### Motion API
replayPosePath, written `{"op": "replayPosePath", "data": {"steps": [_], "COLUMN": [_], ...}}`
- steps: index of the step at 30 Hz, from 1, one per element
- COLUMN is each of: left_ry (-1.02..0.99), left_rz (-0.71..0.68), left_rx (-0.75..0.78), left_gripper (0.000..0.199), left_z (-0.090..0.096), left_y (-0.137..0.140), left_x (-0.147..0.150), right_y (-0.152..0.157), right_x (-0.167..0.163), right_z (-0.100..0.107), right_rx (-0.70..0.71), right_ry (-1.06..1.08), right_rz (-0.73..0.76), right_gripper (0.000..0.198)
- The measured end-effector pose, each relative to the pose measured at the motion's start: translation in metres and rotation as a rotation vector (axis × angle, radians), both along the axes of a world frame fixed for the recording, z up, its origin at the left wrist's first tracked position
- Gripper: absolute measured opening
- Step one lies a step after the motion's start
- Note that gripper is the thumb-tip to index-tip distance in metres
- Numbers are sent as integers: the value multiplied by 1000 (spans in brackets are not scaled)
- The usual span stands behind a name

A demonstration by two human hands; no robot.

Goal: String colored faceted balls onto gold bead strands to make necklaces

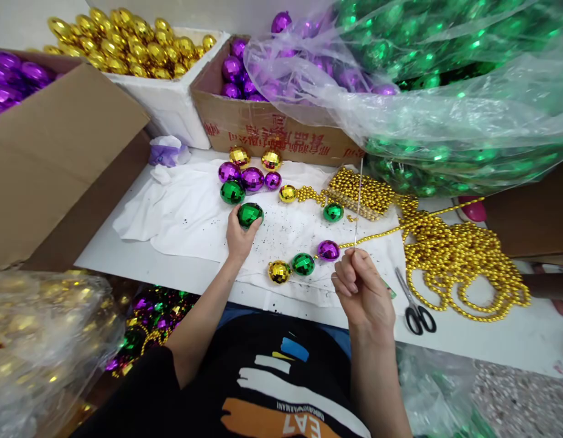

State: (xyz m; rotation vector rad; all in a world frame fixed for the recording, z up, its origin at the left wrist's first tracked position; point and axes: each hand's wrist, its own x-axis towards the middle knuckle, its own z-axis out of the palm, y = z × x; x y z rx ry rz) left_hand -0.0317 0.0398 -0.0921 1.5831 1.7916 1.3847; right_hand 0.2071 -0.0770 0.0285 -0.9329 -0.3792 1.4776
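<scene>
My left hand (241, 236) has its fingers round a green faceted ball (251, 215) over the white cloth. In my right hand (366, 286), pinched between thumb and fingers, a long thin needle-like rod (359, 201) points upward. Beside that hand a purple ball (328, 250), a green ball (303, 264) and a gold ball (279, 271) lie in a row, with a gold bead string (377, 236) running right from the purple one. Beyond my left hand sits a cluster of purple, green and gold balls (252, 179). Another green ball (333, 212) lies apart.
Black-handled scissors (417, 313) lie right of my right hand, beside heaped gold bead strings (464, 261). Boxes of purple balls (263, 118) and gold balls (171, 103) stand behind the white cloth (171, 207). A plastic bag of green balls (454, 115) bulges over the back right.
</scene>
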Motion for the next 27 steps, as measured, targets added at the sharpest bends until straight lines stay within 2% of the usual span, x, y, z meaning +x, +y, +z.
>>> {"op": "replayPosePath", "data": {"steps": [7,11,13,16,20,23,27], "left_ry": [-14,-74,-204,-519,-908,-1058,-1261], "left_rz": [-14,-38,-48,-117,-331,-439,-517], "left_rx": [-31,-71,-80,-134,-376,-541,-637], "left_gripper": [68,68,66,61,59,70,68], "left_z": [0,9,18,37,58,64,61], "left_y": [0,-1,-2,-6,-12,-18,-28], "left_x": [0,0,-2,-6,-8,-2,12], "right_y": [3,5,7,9,10,8,3], "right_x": [-6,-10,-13,-18,-24,-27,-32], "right_z": [1,3,4,2,0,0,1], "right_rx": [-21,-2,-8,-25,-39,-45,-52], "right_ry": [-15,-68,-80,-61,-29,-29,-38], "right_rz": [47,55,56,69,81,88,91], "right_gripper": [11,16,17,18,18,18,19]}}
